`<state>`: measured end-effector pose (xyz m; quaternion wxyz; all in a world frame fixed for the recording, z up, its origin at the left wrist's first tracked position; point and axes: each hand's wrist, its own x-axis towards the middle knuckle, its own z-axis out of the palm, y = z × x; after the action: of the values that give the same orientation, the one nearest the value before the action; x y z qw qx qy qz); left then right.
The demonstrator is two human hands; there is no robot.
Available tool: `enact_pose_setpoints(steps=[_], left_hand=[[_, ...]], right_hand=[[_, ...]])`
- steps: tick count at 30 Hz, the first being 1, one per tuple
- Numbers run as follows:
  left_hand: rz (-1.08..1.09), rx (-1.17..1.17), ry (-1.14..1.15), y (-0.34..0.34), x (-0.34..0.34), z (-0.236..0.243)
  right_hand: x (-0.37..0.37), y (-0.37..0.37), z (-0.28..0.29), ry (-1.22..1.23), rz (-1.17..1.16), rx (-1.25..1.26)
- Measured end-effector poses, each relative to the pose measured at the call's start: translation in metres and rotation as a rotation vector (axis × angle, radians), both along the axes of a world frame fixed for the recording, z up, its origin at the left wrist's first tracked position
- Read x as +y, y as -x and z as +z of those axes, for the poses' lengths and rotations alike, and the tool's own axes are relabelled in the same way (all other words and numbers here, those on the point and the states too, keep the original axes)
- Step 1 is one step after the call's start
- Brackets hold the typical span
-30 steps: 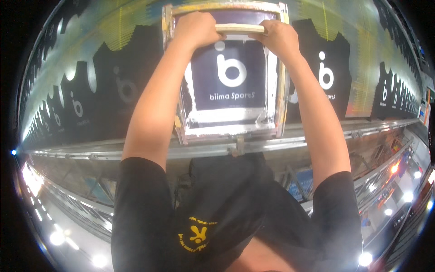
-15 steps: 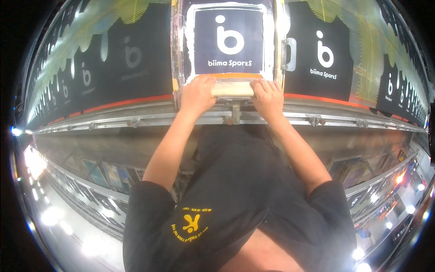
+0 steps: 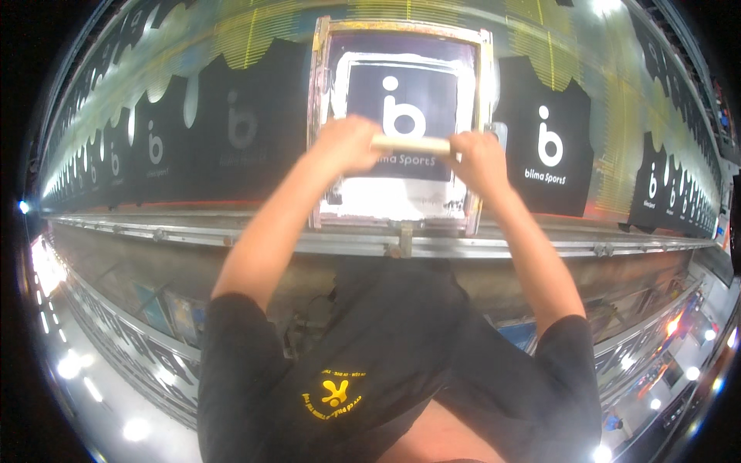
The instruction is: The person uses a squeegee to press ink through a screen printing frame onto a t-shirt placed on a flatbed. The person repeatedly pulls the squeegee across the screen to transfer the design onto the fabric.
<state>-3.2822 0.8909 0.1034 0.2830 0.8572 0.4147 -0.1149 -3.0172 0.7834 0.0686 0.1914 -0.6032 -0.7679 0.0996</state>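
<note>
Between the fingers point(image 3: 469, 141), the handle point(image 3: 417, 144) is pale cream. Beyond the fingers, the panel point(image 3: 364, 96) is dark blue with a white sign point(image 3: 389, 114), and the far side of the frame point(image 3: 401, 25) is yellowish brown. Nearer than the fingers, the paint point(image 3: 386, 202) is white, and the shirt point(image 3: 401, 332) is black with a yellow figure point(image 3: 335, 393). Right of the fingers, the cloth point(image 3: 573, 127) is black, also with white sign.

Hands point(image 3: 347, 145) blurred, hiding ends of pale bar point(image 3: 413, 144). Worn black shirt point(image 3: 394, 332) cut off by lower edge.
</note>
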Motion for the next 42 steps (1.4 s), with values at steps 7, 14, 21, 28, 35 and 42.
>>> enact_pose_setpoints(steps=[7, 14, 21, 28, 35, 42], left_hand=[[-0.046, 0.097, -0.146, -0.062, 0.160, -0.026], [0.126, -0.011, -0.198, -0.025, 0.057, -0.039], [0.128, -0.195, -0.305, 0.031, -0.124, -0.052], [-0.010, -0.132, -0.188, 0.001, -0.092, -0.045], [-0.045, 0.068, 0.352, -0.012, -0.038, -0.047], [-0.085, -0.076, 0.104, -0.016, 0.054, -0.005]], right_hand=[[0.163, -0.039, -0.012, 0.266, -0.237, -0.102], [0.070, -0.001, -0.036, 0.059, -0.210, -0.113], [-0.101, 0.038, -0.035, -0.058, -0.093, -0.025], [-0.070, 0.005, -0.016, 0.272, -0.096, -0.008], [-0.032, 0.003, -0.014, 0.808, -0.099, 0.016], [-0.008, -0.061, -0.015, 0.189, -0.822, 0.615]])
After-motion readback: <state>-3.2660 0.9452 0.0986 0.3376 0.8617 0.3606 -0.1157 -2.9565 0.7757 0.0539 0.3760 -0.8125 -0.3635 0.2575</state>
